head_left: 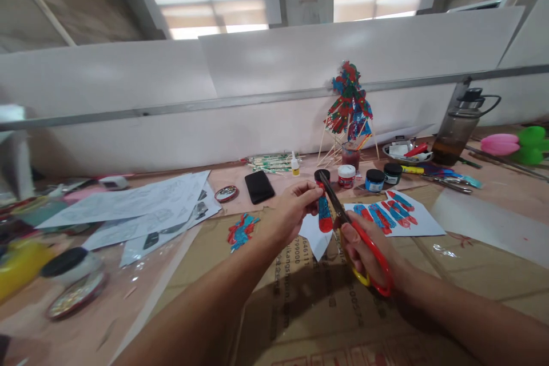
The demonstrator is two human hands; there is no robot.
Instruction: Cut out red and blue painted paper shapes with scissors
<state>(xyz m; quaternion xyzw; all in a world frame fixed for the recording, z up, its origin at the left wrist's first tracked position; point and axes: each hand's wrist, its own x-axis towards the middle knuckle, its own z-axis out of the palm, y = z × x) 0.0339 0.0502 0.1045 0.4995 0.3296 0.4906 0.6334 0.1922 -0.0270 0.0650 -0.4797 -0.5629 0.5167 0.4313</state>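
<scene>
My left hand (294,209) pinches the top of a small painted paper piece (323,216), red and blue on white, held above the cardboard. My right hand (364,249) grips red-handled scissors (343,217); their blades lie against the right edge of that piece. Just to the right lies a white sheet with several more red and blue painted shapes (392,213). A cut-out painted shape (241,230) lies on the cardboard to the left.
Small paint jars (375,179) and a black phone (259,186) sit behind my hands. A colourful paper figure on sticks (349,103) stands at the white wall. Printed sheets (137,206) lie left, a dark water bottle (461,126) right.
</scene>
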